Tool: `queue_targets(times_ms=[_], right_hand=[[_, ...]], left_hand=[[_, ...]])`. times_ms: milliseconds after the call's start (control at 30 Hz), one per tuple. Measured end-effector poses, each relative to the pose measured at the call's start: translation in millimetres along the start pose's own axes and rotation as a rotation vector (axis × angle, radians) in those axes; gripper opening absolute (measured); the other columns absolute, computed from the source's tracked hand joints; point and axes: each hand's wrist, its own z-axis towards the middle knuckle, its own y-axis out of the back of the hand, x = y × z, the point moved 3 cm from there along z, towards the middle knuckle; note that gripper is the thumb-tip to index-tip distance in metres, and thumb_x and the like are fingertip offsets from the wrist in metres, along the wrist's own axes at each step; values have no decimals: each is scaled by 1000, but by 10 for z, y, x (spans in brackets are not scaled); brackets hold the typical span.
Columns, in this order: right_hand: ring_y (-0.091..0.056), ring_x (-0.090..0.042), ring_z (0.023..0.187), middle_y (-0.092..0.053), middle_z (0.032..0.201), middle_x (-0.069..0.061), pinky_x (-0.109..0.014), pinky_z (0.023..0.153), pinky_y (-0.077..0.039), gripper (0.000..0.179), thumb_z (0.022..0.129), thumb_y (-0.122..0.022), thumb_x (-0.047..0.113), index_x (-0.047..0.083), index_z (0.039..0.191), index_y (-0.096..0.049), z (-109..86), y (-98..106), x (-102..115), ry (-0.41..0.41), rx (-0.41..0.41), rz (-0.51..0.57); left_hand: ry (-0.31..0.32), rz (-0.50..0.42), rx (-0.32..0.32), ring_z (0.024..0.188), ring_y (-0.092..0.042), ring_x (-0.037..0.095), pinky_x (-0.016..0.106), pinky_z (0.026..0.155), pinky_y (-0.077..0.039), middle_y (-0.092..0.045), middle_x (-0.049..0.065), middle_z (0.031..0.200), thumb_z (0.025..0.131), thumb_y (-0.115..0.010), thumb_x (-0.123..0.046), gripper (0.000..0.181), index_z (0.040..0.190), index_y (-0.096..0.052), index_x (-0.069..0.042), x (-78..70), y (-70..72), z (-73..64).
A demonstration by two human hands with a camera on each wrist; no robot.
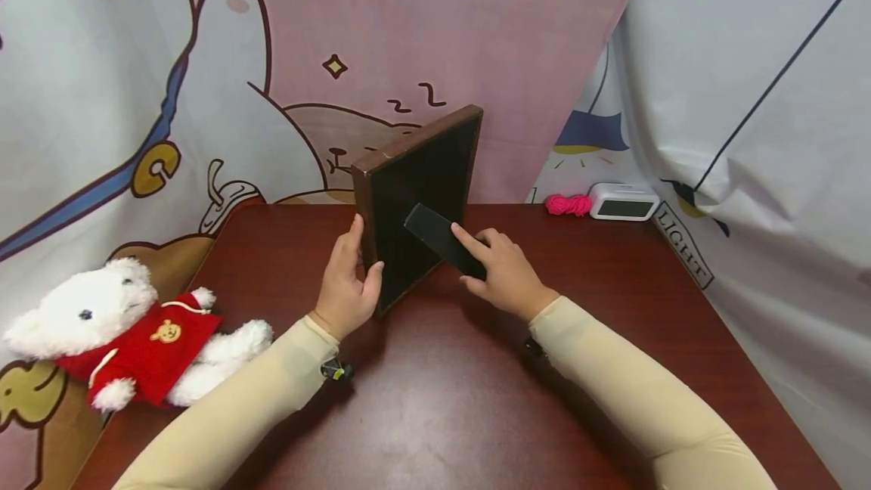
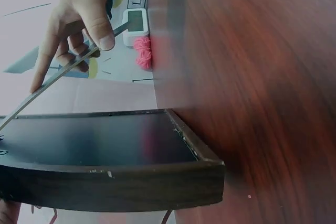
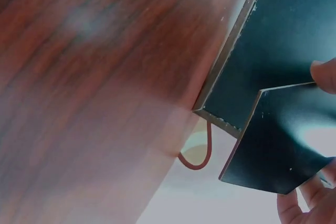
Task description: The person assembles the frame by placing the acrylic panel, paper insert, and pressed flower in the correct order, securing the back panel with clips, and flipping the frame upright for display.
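A picture frame (image 1: 422,180) with a brown wooden border stands upright and slanted over the table, its black back facing me. My left hand (image 1: 349,282) grips its left side edge, thumb on the near side and fingers along the outer side. From the back sticks out a flat black stand leg (image 1: 445,239), swung away from the panel. My right hand (image 1: 506,271) pinches this leg by its edges; in the left wrist view the leg (image 2: 63,69) shows edge-on as a thin board. The right wrist view shows its broad face (image 3: 278,135) overlapping the frame's back (image 3: 262,56).
A white plush bear (image 1: 170,339) in a red top lies at the table's left edge. Pink yarn (image 1: 568,205) and a white digital clock (image 1: 624,203) sit at the back right of the reddish-brown table (image 1: 435,414). A printed curtain (image 1: 517,36) hangs behind.
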Motion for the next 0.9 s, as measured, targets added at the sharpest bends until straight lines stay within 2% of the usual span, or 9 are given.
queue_targets(times_ms=[133, 267, 400, 567, 700, 900], right_hand=[[-56, -30, 108, -57, 127, -18, -52, 89, -52, 98, 90, -85, 30, 37, 168, -26, -32, -3, -36, 7, 0, 8], [-57, -31, 109, -58, 127, -18, -54, 91, -52, 98, 89, -86, 30, 36, 168, -28, -60, -14, -61, 23, -6, -2], [-57, -32, 109, -58, 127, -18, -54, 92, -52, 100, 87, -88, 28, 36, 168, -29, -76, -13, -69, 28, 3, 11], [-58, -33, 117, -57, 135, -17, -55, 99, -51, 100, 88, -87, 27, 36, 168, -28, -96, -51, -101, 5, 51, 42], [-56, -34, 126, -56, 143, -16, -54, 107, -50, 99, 88, -87, 25, 32, 168, -29, -107, -92, -148, -30, 77, 89], [-58, -34, 130, -58, 148, -14, -52, 111, -49, 102, 85, -90, 22, 28, 168, -30, -110, -130, -223, -84, 73, 142]], left_hand=[[-83, 16, -10, 93, -49, 29, 38, 77, -45, -56, 22, 117, 85, -72, 8, 99, 169, -22, -10, -24, -20, -30], [-156, 32, -20, 101, -57, 34, 44, 85, -51, -59, 24, 127, 82, -72, 9, 102, 169, -23, -13, -41, -35, -47], [-219, 72, -11, 107, -63, 39, 51, 91, -54, -62, 25, 122, 84, -70, 5, 97, 169, -26, -16, -63, -61, -60], [-299, 139, -7, 95, -63, 36, 47, 80, -56, -63, 23, 112, 92, -63, -1, 80, 166, -35, -13, -76, -97, -101], [-328, 153, 5, 86, -61, 32, 44, 72, -55, -64, 19, 108, 97, -57, -5, 75, 167, -34, -17, -83, -142, -134], [-321, 182, 45, 80, -57, 28, 41, 66, -52, -63, 17, 106, 101, -55, -10, 76, 169, -26, -26, -136, -224, -149]])
